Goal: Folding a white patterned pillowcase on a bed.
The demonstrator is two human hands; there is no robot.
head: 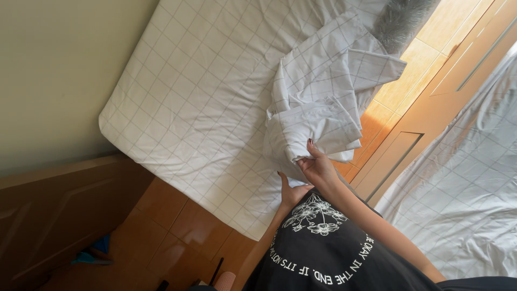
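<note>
We see the right hand [319,166] with fingers pinched shut on a corner of the folded white grid-check cloth [318,113], which lies bunched on the bed sheet [199,97], toward two o'clock from the hand. The left hand [291,193] rests flat, fingers extended, on the sheet at the mattress edge, gripping nothing. Risk, as we judge it: the pinch is thin, so the corner may slip free; the loose end overhanging the wooden floor [183,226] could slide off. No packages, labels or signs in view. Grey furry item [401,19] at one o'clock.
</note>
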